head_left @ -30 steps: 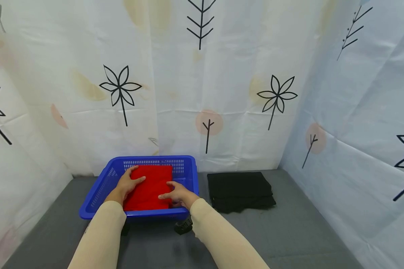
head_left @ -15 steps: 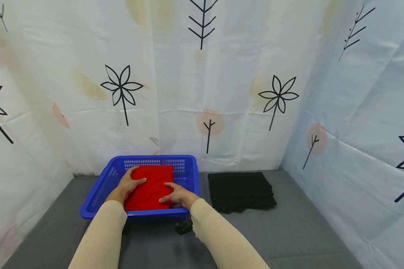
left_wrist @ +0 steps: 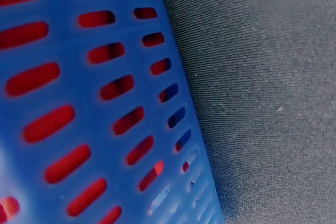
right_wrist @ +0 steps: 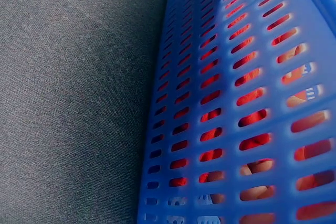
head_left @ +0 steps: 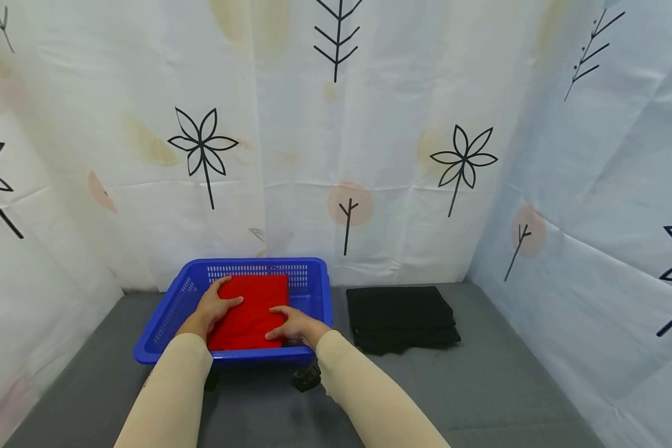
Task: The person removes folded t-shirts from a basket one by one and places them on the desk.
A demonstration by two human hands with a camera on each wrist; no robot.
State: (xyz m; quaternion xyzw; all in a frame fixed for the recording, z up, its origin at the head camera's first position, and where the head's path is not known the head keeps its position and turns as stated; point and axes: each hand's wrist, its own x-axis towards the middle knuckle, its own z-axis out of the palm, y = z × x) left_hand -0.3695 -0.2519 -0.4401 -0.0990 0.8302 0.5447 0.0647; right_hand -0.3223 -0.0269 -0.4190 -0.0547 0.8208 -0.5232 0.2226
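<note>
A folded red cloth (head_left: 252,311) lies inside a blue perforated plastic basket (head_left: 313,274). My left hand (head_left: 210,309) holds its left edge, the thumb on top and the other fingers reaching along the side. At the near right corner, my right hand (head_left: 295,326) grips the cloth with thumb and index finger over the top; its lower fingers are partly hidden. Through the slots of the basket wall (right_wrist: 231,93), the right wrist view shows red cloth and bits of fingers. The left wrist view has only red cloth (left_wrist: 48,124) behind the slots.
A folded black cloth (head_left: 400,317) lies on the grey padded surface (head_left: 498,373) to the right of the basket. White patterned curtains (head_left: 392,155) stand behind and at both sides. A dark strapped device (head_left: 307,377) hangs below my right wrist, by the basket's near edge.
My right hand's fingers have slid slightly left over the red cloth. The left hand keeps its place, and the basket and black cloth have not moved.
</note>
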